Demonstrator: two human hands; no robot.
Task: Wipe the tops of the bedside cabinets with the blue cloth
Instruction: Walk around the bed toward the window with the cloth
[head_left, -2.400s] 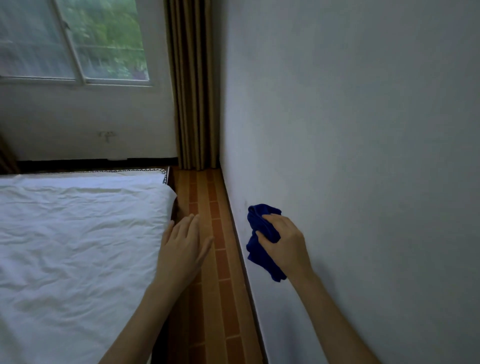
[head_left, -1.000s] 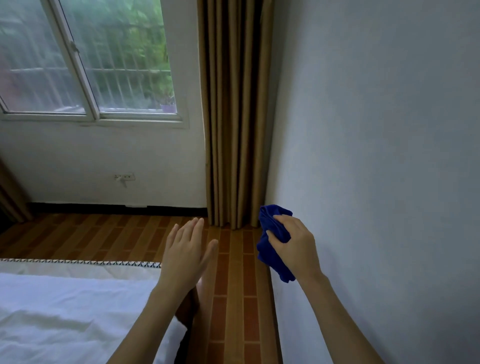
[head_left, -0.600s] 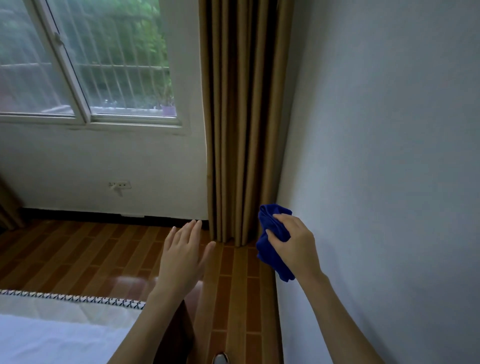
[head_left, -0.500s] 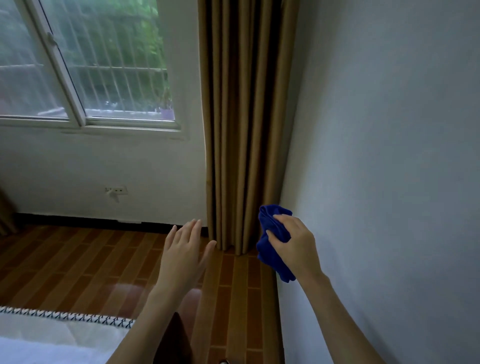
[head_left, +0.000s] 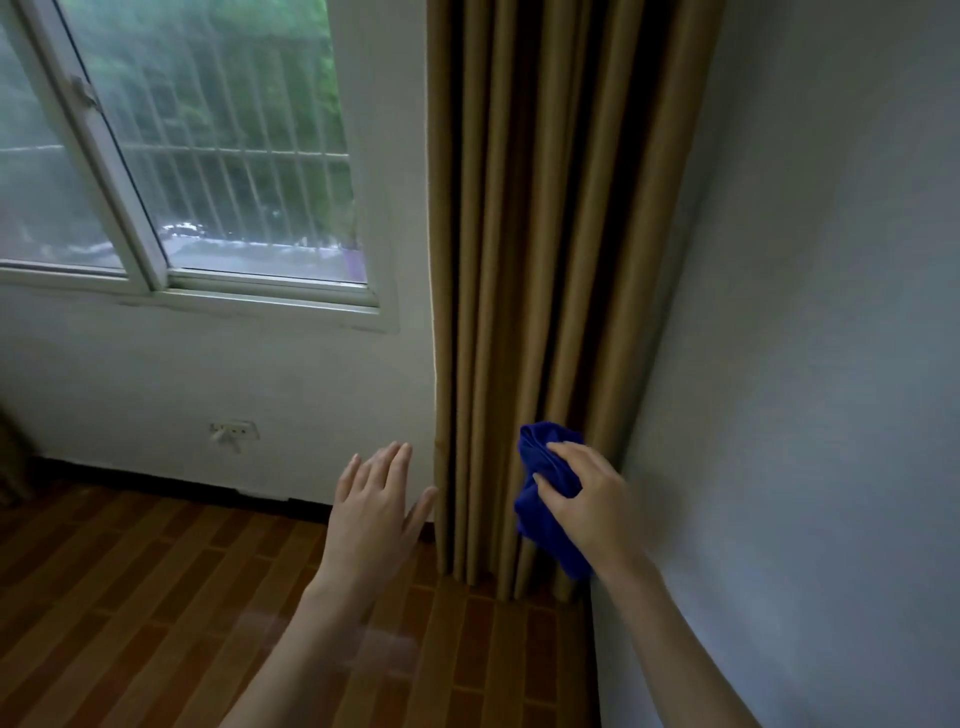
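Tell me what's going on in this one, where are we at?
A person stands in the corner of a room with a bunched blue cloth held in the grip of the right hand, just in front of the tan curtain. The left hand is open and empty, fingers spread, raised over the wooden floor. A window is to the left. No bedside cabinet is in view, so nothing is being wiped at this moment.

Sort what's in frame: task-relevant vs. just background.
Job: blue cloth, gripped by the right hand; left hand, open and holding nothing. No bedside cabinet in view.
Background: curtain, window, wall socket, wooden floor.
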